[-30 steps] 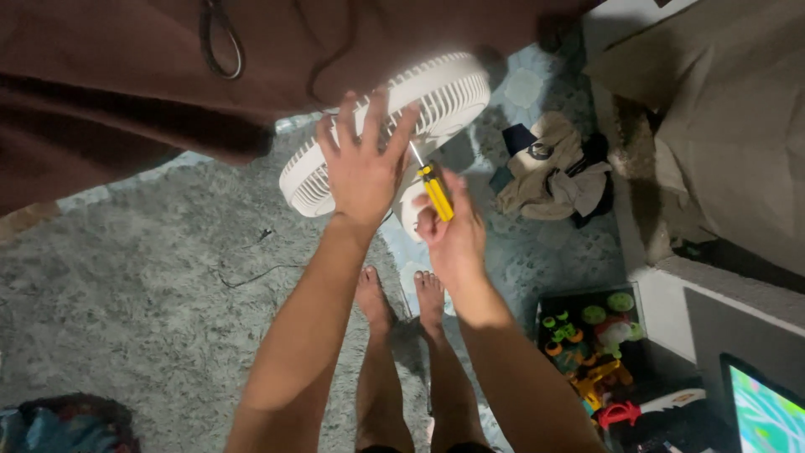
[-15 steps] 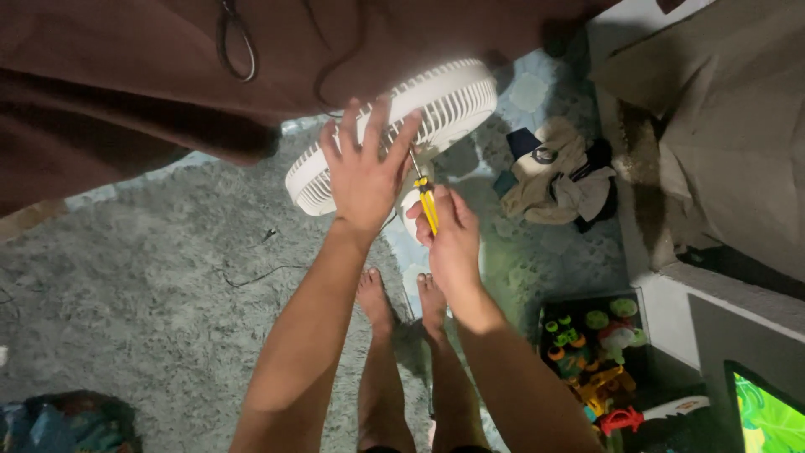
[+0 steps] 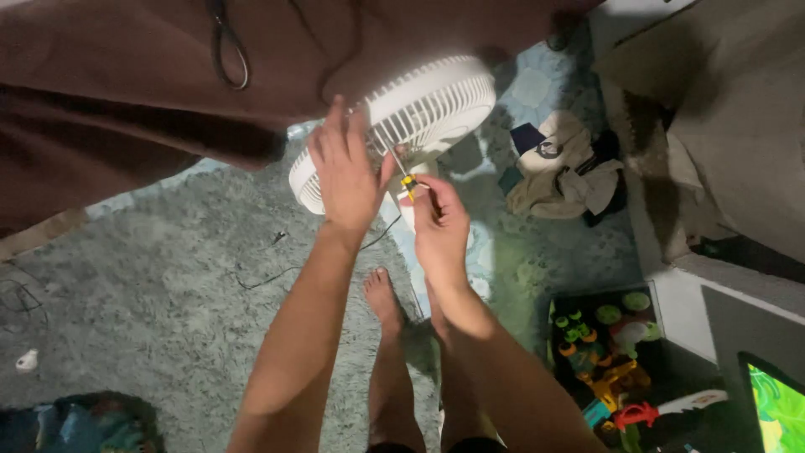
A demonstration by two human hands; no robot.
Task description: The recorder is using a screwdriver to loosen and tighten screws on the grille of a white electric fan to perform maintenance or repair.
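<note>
Beneath the left hand (image 3: 345, 176) sits a round white fan (image 3: 423, 113) with a ribbed plastic grille, on shaggy grey carpet (image 3: 151, 294); that hand lies flat and spread on the grille; just right of it, the right hand (image 3: 440, 222) is closed around a yellow-handled screwdriver (image 3: 407, 186), its thin shaft reaching the fan; brown cloth (image 3: 126, 75) hides the fan's far edge.

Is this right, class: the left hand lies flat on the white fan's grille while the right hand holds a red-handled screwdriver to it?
One detail is wrong. In the head view the screwdriver in the right hand has a yellow handle, not a red one. The rest holds: the left hand lies flat on the grille of the white fan.
</note>
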